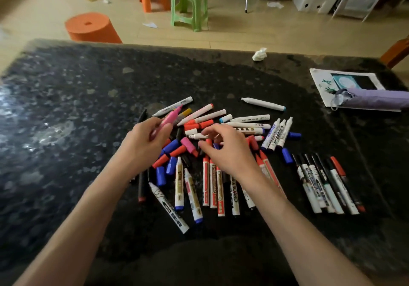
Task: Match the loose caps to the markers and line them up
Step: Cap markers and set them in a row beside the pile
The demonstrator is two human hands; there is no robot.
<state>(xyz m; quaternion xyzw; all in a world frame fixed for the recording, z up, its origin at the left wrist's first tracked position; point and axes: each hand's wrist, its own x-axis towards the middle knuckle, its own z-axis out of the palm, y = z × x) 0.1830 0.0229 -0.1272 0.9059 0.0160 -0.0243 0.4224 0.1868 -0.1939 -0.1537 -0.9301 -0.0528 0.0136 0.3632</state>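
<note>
Sorting markers mid-table
Left hand grips a pink marker above the pile; right hand hovers curled over loose caps, grasp unclear. Dark table runs wide leftward; lined-up row lies near right.

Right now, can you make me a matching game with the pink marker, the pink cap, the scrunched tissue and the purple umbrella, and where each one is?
1 pink marker
2 pink cap
3 scrunched tissue
4 purple umbrella

A on the paper sheet, far right
B held in the left hand
C alone near the far edge of the table
D lying in the marker pile

Pairs: 1-B, 2-D, 3-C, 4-A
</note>
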